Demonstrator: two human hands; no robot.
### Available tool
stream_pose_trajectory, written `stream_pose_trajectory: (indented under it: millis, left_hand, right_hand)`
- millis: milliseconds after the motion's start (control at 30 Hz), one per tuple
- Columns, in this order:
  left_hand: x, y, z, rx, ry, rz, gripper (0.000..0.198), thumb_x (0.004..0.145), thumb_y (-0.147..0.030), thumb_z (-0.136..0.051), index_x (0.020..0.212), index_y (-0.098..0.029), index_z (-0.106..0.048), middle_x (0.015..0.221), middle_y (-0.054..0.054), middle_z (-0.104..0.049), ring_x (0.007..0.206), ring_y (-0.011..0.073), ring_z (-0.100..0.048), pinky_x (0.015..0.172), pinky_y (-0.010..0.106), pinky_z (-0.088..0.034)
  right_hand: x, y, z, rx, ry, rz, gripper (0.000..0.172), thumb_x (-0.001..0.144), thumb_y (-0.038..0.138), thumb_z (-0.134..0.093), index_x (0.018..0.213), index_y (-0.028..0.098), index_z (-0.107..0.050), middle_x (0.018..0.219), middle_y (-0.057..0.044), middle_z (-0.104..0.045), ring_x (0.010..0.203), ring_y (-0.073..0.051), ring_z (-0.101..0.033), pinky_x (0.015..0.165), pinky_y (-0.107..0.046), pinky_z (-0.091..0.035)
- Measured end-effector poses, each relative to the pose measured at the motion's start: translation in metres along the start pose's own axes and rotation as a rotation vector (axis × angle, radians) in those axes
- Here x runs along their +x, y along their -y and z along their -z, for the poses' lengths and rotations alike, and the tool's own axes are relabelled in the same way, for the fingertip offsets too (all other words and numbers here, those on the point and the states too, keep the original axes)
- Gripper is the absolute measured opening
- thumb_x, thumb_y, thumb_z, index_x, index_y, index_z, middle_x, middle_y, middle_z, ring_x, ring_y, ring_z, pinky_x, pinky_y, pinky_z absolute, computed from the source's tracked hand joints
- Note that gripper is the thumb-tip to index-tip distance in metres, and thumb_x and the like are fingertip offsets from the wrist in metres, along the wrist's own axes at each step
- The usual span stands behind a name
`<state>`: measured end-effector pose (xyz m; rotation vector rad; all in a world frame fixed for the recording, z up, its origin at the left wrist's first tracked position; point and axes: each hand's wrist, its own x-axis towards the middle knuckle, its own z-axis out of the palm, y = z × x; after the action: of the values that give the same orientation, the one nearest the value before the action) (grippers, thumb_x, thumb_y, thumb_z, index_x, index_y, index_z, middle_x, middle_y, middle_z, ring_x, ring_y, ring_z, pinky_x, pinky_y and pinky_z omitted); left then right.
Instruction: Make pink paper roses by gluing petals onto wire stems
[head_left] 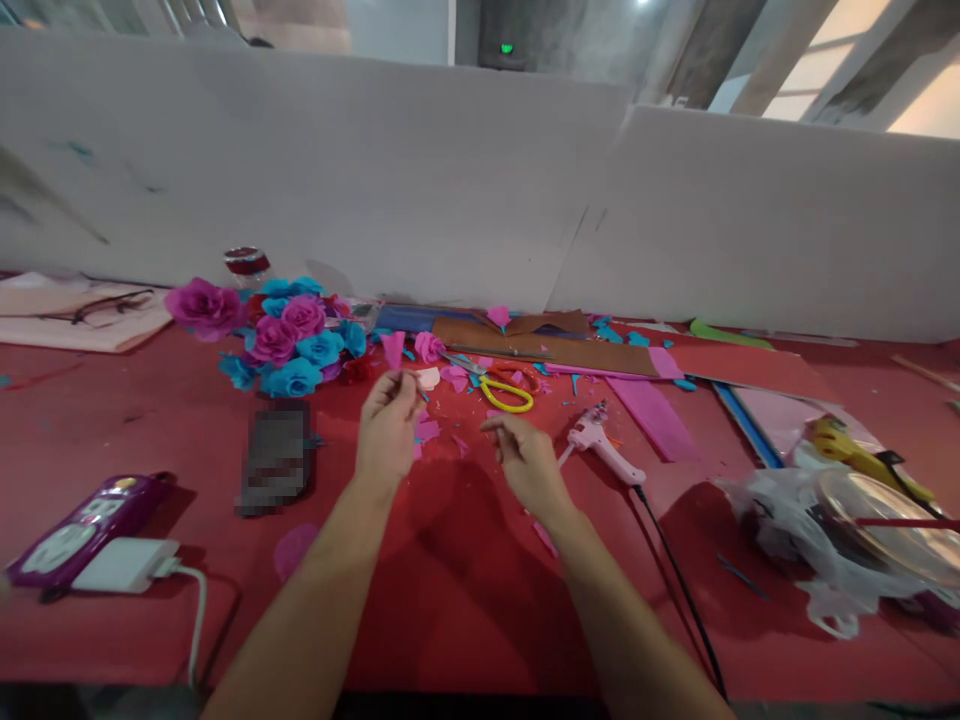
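Observation:
My left hand (386, 425) is closed in a pinch above the red table, with a pink paper petal (393, 349) standing up from its fingertips. To its right my right hand (526, 460) is curled, thumb and fingers close together; whether anything small is between them I cannot make out. Just beyond the hands lie scissors with yellow and orange handles (507, 396), among pink and blue paper scraps (426, 430). A pink rolled paper flower (429, 347) rests beyond my left hand. The pink glue gun (606, 448) lies beside my right hand.
A bunch of pink and blue paper flowers (289, 340) stands at the left, near a blurred dark object (276, 458) and a purple power strip (90, 525). Brown card (495, 345) and pink paper strips (656, 415) lie behind. A plastic bag (795, 530) and yellow tool (862, 455) occupy the right.

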<state>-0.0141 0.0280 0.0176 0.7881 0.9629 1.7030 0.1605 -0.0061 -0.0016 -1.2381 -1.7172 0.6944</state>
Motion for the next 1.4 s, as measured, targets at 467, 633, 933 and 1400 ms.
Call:
stream_pose_trajectory:
  millis: [467, 633, 933, 1400]
  left_hand:
    - [0.031, 0.024, 0.039, 1.067, -0.131, -0.073, 0.013, 0.058, -0.015, -0.071, 0.059, -0.021, -0.059, 0.068, 0.005, -0.063, 0.074, 0.0228, -0.061, 0.072, 0.031, -0.040]
    - [0.028, 0.014, 0.031, 0.583, -0.091, -0.001, 0.022, 0.054, -0.014, -0.072, 0.074, -0.018, -0.063, 0.068, 0.001, -0.064, 0.064, 0.0142, -0.059, 0.062, 0.024, -0.041]
    - [0.018, 0.001, 0.019, 0.369, -0.007, 0.315, 0.025, 0.049, -0.019, -0.079, 0.068, -0.015, -0.063, 0.055, -0.004, -0.057, 0.038, 0.0028, -0.036, 0.037, 0.019, -0.020]
    - [0.001, 0.001, 0.003, 0.227, 0.271, 0.427, 0.048, 0.048, -0.010, -0.080, 0.094, -0.017, -0.065, 0.069, -0.003, -0.059, 0.051, 0.0054, -0.050, 0.041, 0.016, -0.030]
  right_hand:
    - [0.001, 0.004, 0.003, -0.312, -0.180, -0.059, 0.027, 0.078, 0.018, -0.052, 0.097, 0.024, -0.070, 0.101, -0.008, -0.069, 0.102, -0.028, -0.055, 0.089, -0.046, -0.039]
    - [0.000, 0.006, 0.004, -0.176, -0.177, -0.120, 0.020, 0.083, 0.031, -0.053, 0.087, 0.020, -0.070, 0.075, -0.005, -0.070, 0.070, -0.021, -0.061, 0.070, -0.033, -0.044]
    - [-0.005, 0.003, -0.007, -0.129, -0.144, -0.009, 0.025, 0.080, 0.019, -0.051, 0.095, 0.023, -0.071, 0.096, -0.007, -0.072, 0.090, -0.024, -0.064, 0.083, -0.037, -0.046]
    - [0.022, 0.005, -0.034, 0.251, -0.089, -0.233, 0.020, 0.078, 0.036, -0.058, 0.076, 0.018, -0.067, 0.070, -0.002, -0.067, 0.066, -0.016, -0.060, 0.066, -0.028, -0.047]
